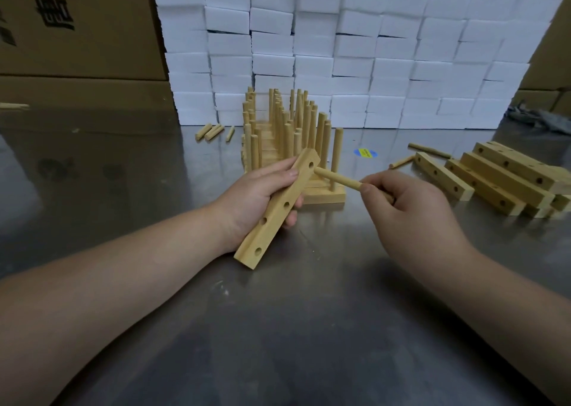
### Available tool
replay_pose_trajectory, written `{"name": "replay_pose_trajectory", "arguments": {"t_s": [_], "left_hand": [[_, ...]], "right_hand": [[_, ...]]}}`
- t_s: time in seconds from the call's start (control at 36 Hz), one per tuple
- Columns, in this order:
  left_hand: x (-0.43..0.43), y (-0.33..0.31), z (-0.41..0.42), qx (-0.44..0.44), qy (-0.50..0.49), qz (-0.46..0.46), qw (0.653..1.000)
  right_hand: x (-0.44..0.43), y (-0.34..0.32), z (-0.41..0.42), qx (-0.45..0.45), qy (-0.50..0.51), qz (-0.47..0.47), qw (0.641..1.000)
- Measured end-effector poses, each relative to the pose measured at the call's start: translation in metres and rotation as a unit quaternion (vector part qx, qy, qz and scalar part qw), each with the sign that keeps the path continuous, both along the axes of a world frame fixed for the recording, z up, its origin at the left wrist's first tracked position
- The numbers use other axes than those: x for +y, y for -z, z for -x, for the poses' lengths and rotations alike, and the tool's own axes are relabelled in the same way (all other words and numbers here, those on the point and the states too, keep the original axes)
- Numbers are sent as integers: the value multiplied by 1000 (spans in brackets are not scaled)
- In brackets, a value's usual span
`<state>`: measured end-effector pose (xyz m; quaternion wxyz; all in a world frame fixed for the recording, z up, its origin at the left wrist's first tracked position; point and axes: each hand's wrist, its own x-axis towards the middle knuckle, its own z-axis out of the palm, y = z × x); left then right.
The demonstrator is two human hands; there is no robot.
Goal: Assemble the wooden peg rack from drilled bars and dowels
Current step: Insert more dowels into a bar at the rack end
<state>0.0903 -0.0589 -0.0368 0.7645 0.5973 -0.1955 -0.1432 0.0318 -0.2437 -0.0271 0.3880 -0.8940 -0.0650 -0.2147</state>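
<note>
Head view: my left hand (256, 201) is gripping a drilled bar (275, 212) above the counter (309, 313); my right hand's (411, 208) fingers (369, 187) are pinching a dowel (336, 179) at its top hole.

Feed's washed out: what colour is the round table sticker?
The sticker is blue and yellow; head view.

Table (278, 328): scuffed, reflective steel top.
Middle, toward the far edge: pegged racks (321, 197) standing in a row.
Left of them: a few loose dowels (211, 132).
Right edge: drilled bars (506, 177) stacked, more dowels (429, 150) beside.
Far edge: white blocks (340, 50) piled high.
Far-left corner: cardboard boxes (77, 34).
</note>
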Motion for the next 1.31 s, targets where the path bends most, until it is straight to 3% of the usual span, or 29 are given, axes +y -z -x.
{"name": "replay_pose_trajectory", "arguments": {"t_s": [0.5,0.67,0.78,0.94,1.17,1.31], "left_hand": [[3,0,1,-46,-13,-78,996],[2,-1,4,-47,-31,-93,994],[1,-3,6,-49,-35,-111,992],[1,-6,9,-73,-36,-153,985],[0,-7,12,-99,-44,-187,976],[-2,-7,13,-107,-45,-189,975]], "right_hand": [[0,0,1,-43,-47,65,996],[-7,3,-5,-26,-63,144,987],[-6,1,-5,-52,-50,242,968],[-6,-8,-1,-96,-48,297,949],[-3,0,-3,-112,-25,308,945],[0,2,-3,-62,-29,188,980]]}}
